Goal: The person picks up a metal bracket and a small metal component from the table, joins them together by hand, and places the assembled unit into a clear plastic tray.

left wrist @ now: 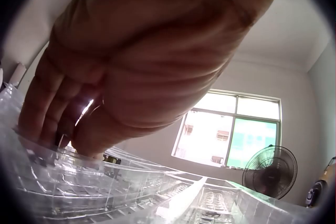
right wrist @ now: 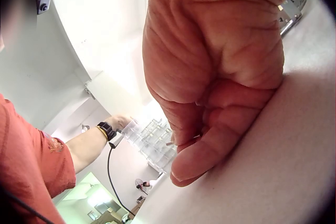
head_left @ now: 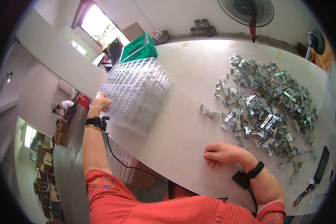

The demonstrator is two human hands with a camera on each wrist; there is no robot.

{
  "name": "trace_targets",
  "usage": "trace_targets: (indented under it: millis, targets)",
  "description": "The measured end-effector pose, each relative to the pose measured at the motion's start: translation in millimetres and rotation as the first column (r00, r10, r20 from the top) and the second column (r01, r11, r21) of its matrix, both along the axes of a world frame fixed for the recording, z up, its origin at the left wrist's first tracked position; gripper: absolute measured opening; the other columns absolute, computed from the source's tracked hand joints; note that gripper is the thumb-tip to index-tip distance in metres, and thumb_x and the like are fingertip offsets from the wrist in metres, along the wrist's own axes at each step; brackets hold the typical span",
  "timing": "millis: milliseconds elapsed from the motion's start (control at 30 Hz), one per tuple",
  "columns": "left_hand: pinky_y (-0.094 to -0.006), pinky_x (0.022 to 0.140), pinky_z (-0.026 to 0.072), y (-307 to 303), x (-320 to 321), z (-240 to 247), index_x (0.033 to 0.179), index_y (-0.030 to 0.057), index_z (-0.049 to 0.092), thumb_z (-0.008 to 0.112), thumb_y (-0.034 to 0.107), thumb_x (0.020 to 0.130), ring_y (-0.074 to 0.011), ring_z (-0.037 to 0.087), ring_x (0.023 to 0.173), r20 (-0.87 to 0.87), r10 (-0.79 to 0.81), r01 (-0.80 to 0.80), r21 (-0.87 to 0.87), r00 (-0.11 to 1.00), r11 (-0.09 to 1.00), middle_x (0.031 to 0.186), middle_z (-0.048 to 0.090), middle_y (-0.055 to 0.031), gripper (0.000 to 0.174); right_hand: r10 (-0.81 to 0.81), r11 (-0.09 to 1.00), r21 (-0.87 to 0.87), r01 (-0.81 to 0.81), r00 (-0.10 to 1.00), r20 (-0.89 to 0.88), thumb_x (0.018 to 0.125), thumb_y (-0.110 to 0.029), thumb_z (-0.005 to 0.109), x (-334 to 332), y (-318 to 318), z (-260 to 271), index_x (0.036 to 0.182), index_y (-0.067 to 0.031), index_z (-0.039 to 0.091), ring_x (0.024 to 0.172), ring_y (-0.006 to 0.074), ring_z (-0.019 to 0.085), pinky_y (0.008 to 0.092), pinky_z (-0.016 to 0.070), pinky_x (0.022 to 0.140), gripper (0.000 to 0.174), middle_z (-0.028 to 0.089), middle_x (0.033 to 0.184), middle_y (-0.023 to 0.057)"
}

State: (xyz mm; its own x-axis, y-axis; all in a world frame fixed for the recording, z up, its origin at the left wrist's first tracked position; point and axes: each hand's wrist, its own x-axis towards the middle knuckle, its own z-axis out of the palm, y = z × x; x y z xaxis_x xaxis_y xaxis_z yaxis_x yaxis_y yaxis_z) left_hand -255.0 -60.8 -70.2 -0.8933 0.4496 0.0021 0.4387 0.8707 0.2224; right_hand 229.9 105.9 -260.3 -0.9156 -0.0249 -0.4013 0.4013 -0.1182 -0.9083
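Clear plastic compartment trays [head_left: 132, 89] stand stacked at the table's left edge. Over their near left side is my left hand [head_left: 100, 101], fingers bent down. The left wrist view shows its fingertips at a clear tray [left wrist: 131, 187], pinching a small dark metal part [left wrist: 63, 140]; the tray wall partly hides them. A second small part [left wrist: 112, 159] lies beside the thumb. My right hand [head_left: 226, 153] rests on the table with curled fingers, gripping a thin metal rod [head_left: 201, 155] whose tip sticks out to the left. Most of the rod is hidden in the hand.
A wide pile of metal brackets [head_left: 265, 108] covers the table's right part. Behind the trays stands a green crate [head_left: 140, 48]. A dark strap-like object [head_left: 322, 164] and keys lie at the right edge. A fan [head_left: 246, 11] stands beyond the table. Another person [head_left: 67, 106] bends down far left.
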Motion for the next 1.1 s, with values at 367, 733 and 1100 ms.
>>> trace_targets:
  millis: [367, 733, 1100]
  targets:
    - [-0.0377, 0.069, 0.0545, 34, 84, 23, 0.087, -0.005, 0.067, 0.067, 0.019, 0.082, -0.0252, 0.071, 0.074, -0.42, -0.415, 0.356, -0.216, 0.807, 0.909, 0.072, 0.068, -0.0179, 0.024, 0.013, 1.0, 0.023, -0.012, 1.0, -0.017, 0.102, -0.024, 0.052, -1, -1, -3, 0.098, 0.0005, 0.061, 0.075, 0.0154, 0.069, 0.0292, 0.0574, 0.067, 0.027, 0.067, 0.086, 0.0062]
    - [-0.0373, 0.078, 0.0516, 136, 288, -58, 0.106, 0.0016, 0.063, 0.069, 0.005, 0.081, -0.03, 0.063, 0.086, 0.073, -0.946, 0.939, 0.123, 0.316, 0.322, 0.111, 0.063, -0.013, 0.026, -0.022, 1.0, 0.019, 0.023, 0.998, -0.059, 0.1, -0.022, 0.053, 2, -1, -4, 0.098, 0.001, 0.061, 0.072, 0.0165, 0.07, 0.0298, 0.058, 0.064, 0.025, 0.068, 0.085, 0.0079]
    - [-0.0434, 0.1, 0.0419, 177, 254, -143, 0.114, 0.0043, 0.055, 0.065, -0.004, 0.073, -0.0349, 0.054, 0.115, 0.079, -0.976, 0.97, -0.157, 0.201, 0.187, 0.113, 0.059, -0.0141, 0.044, -0.021, 1.0, -0.012, 0.021, 0.998, -0.054, 0.1, -0.021, 0.053, 1, -2, -11, 0.098, 0.0012, 0.061, 0.071, 0.0165, 0.069, 0.0301, 0.0585, 0.065, 0.024, 0.068, 0.086, 0.0084]
